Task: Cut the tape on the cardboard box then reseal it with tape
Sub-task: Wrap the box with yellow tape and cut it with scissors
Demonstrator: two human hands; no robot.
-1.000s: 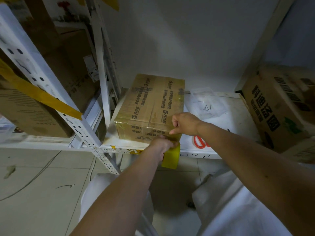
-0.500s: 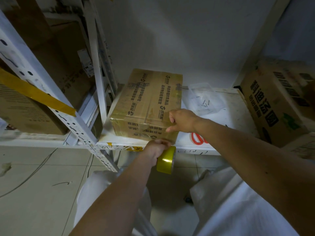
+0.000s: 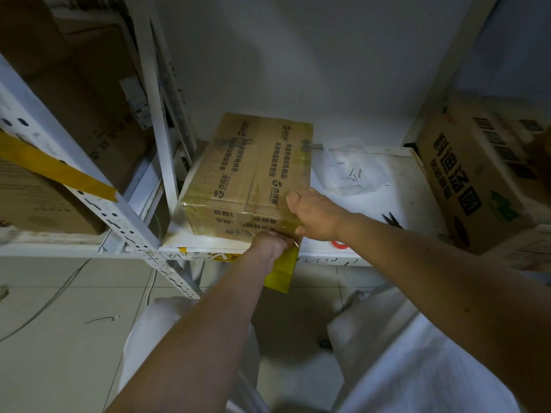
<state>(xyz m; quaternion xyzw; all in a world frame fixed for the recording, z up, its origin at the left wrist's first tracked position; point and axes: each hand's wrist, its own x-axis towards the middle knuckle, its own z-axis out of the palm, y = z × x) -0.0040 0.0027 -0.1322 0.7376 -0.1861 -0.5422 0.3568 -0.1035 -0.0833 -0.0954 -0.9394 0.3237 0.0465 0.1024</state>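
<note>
I'm gripping the tape (image 3: 281, 271) in my left hand (image 3: 269, 244), right hand (image 3: 313, 213) curling over the box (image 3: 253, 171) corner; stiff cardboard, sticky floppy film.

The scene is dim, with a cold grey-blue tone. Soft light falls on the far wall (image 3: 298, 55), which is the brightest part, and fades toward the corners. The taped box (image 3: 253, 174) shows a weak glare on its shiny top and near edge. Deep shadow lies at the far left behind the rack post (image 3: 89, 198) and under the shelf (image 3: 387, 254). The wide lens bends straight lines near the edges. The right carton (image 3: 477, 180) looks slightly blurred; the arms near the camera are soft.
</note>
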